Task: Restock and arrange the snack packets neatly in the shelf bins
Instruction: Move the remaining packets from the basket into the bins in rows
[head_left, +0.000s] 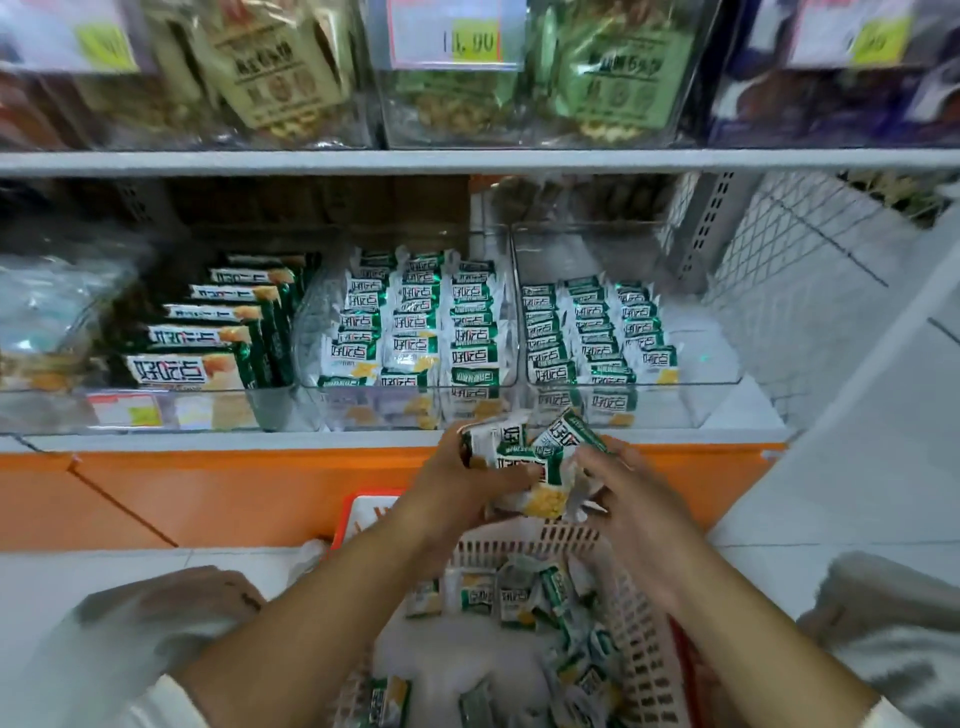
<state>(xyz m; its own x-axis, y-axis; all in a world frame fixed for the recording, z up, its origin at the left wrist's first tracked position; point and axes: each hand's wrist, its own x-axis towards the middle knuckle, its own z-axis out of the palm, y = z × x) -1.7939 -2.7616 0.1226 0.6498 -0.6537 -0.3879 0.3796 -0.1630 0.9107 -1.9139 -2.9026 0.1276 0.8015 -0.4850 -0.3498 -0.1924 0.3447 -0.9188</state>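
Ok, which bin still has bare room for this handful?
The right bin has a bare strip between its rightmost packet row and its right wall, and bare floor behind the rows. The middle bin is crowded, three rows wall to wall. The left hand and right hand hold the packets.

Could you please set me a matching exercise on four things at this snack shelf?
Things:
1. bundle of small packets
2. slotted basket
3. right-hand clear bin
4. long dark-green packets

States:
A. bare space on its right
B. gripped by left hand and right hand
C. lined up in a left-side bin
D. loose packets jumbled inside

Pairs: 1-B, 2-D, 3-A, 4-C
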